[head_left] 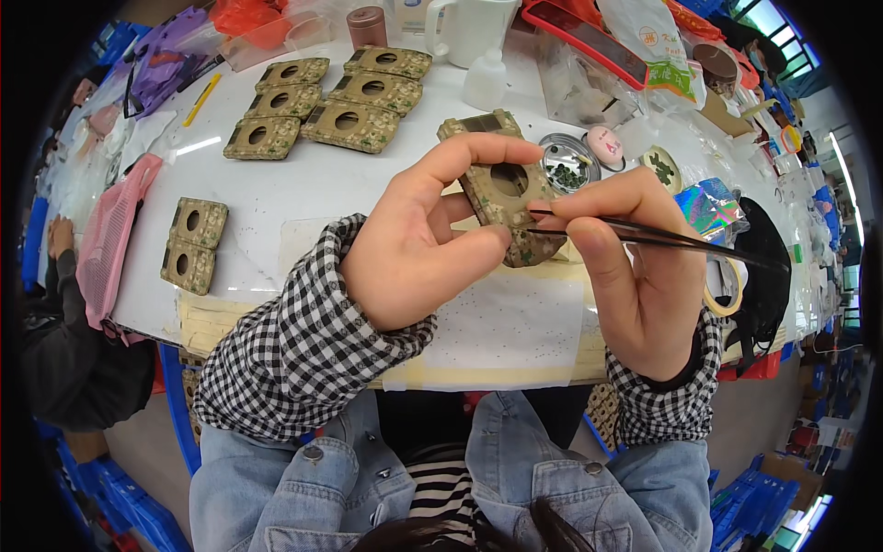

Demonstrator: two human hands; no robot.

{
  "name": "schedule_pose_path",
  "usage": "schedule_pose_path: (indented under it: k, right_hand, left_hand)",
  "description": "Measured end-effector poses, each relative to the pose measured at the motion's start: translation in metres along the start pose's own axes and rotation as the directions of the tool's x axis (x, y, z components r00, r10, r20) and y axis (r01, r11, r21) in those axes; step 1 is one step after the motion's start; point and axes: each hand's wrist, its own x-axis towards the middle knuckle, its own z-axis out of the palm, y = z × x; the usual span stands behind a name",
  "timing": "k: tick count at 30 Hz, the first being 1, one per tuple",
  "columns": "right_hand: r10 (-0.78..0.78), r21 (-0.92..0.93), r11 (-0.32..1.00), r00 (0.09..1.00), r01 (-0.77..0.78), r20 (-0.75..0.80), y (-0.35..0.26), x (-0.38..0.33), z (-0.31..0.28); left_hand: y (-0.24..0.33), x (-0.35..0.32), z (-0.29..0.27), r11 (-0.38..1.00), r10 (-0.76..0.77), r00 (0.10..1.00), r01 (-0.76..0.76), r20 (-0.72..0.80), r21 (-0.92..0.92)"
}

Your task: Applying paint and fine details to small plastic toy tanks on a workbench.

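Note:
My left hand (pixel 405 244) grips a camouflage-patterned tank hull (pixel 510 207), apparently a model, between thumb and fingers. The hull is tilted up above the table and has a round hole in its top. In my right hand (pixel 644 267) is a pair of black tweezers (pixel 694 244), pinched between thumb and fingers. The tweezer tips meet the near part of the hull; whether they hold a small piece I cannot make out. Just beyond the hull sits a round dish (pixel 557 152) with small dark green parts (pixel 567 175) in it.
Several more camouflage hulls (pixel 372 88) stand in rows at the far left, and two (pixel 191 247) lie nearer. A white bottle (pixel 485 81), a pitcher (pixel 474 32), a red-cased phone (pixel 589 41) and a tape roll (pixel 725 287) are around. A co-worker's sleeve (pixel 74 368) shows at left.

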Motion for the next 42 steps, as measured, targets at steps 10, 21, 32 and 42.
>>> schedule_pose_path:
  k: [10, 21, 32, 42]
  right_hand:
    - [-0.017, -0.055, 0.998, 1.0, 0.017, -0.006, -0.0004, -0.0019, 0.0028]
    - [-0.072, -0.077, 0.994, 0.997, 0.071, -0.014, 0.002, -0.0045, 0.0036]
    - [-0.087, -0.115, 0.99, 0.996, 0.086, -0.002, 0.0009, -0.0046, 0.0038]
    - [-0.102, -0.125, 0.987, 0.995, 0.1, -0.007, 0.001, -0.0042, 0.0044]
  left_hand:
    - [-0.002, -0.0004, 0.0016, 1.0, 0.002, 1.0, -0.002, -0.018, -0.028]
    - [-0.0024, 0.0001, 0.0017, 0.994, -0.04, 0.998, 0.036, -0.04, -0.103]
    - [0.002, -0.0008, -0.0008, 0.979, -0.154, 0.988, 0.149, -0.026, -0.136]
    - [0.0016, -0.0001, -0.0006, 0.974, -0.176, 0.984, 0.171, -0.02, -0.15]
